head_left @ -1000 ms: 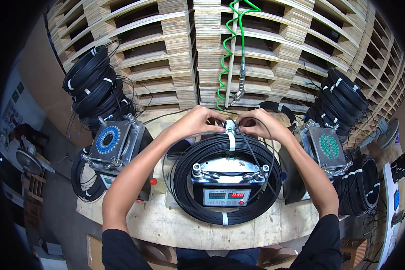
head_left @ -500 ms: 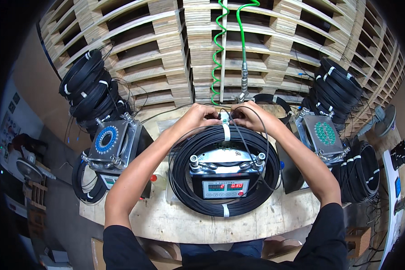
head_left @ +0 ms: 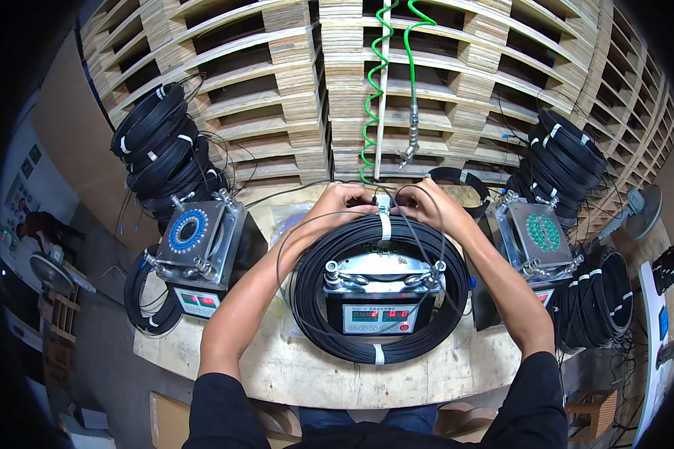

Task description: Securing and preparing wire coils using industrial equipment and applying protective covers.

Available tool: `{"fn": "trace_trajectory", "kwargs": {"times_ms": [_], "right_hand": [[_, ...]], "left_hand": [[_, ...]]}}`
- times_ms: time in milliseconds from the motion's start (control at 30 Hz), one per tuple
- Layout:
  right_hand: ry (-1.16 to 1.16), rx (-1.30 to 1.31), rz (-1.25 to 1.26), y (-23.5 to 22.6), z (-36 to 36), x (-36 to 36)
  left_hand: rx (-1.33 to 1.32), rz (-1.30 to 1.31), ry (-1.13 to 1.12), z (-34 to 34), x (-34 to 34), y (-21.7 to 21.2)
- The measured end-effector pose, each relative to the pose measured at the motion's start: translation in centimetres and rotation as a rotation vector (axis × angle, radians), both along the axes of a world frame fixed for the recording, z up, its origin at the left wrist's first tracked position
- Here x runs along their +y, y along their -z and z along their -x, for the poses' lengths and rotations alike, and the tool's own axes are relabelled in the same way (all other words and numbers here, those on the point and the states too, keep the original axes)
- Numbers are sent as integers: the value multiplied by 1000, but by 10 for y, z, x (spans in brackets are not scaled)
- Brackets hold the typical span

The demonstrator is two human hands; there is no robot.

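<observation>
A big coil of black cable (head_left: 307, 314) encircles the middle bench machine, tied with white bands. At the coil's far side, my left hand (head_left: 344, 203) is closed, thumb and forefinger pinching a small dark cable end. Just across from it, my right hand (head_left: 424, 205) is closed too, its fingertips on another thin black cable end, partly hidden. Between the fingertips is a small white piece with green connectors (head_left: 383, 208). Loose loops of cable hang over both wrists. The middle machine (head_left: 378, 318) has a metal top plate with knobs and a lit red display.
Similar machines flank it: one with a ring of blue connectors (head_left: 188, 231) at left, one with green connectors (head_left: 543, 232) at right. Stacks of black cable coils (head_left: 157, 142) stand behind both. An air gun (head_left: 410, 142) hangs from a green hose before wooden pallets (head_left: 277, 97).
The whole view has shifted slightly, and the left machine's display has come into sight. The middle machine's readout has changed. Both hands keep their pinch at the same spot.
</observation>
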State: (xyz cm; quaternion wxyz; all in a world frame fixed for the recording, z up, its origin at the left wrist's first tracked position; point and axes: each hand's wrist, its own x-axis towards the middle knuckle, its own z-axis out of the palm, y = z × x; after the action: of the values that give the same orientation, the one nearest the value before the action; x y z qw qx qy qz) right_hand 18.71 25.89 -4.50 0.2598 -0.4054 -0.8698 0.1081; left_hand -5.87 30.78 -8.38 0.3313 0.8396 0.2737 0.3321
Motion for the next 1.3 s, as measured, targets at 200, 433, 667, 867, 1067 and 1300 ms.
{"fn": "trace_trajectory", "kwargs": {"times_ms": [200,433,667,867,1067,1300], "right_hand": [[-155,48,394,6,-22,37],[161,267,682,11,-42,78],[215,317,892,28,-32,86],[125,894,987,72,-70,85],[78,1129,861,82,-57,62],[23,1520,815,107,-48,72]], "left_hand": [[63,170,50,4,2,-14],[-261,195,-144,16,41,-9],[-360,720,73,8,57,22],[-389,604,-2,-2,53,39],[-389,589,-36,-3,48,43],[-253,413,-59,-6,47,35]]}}
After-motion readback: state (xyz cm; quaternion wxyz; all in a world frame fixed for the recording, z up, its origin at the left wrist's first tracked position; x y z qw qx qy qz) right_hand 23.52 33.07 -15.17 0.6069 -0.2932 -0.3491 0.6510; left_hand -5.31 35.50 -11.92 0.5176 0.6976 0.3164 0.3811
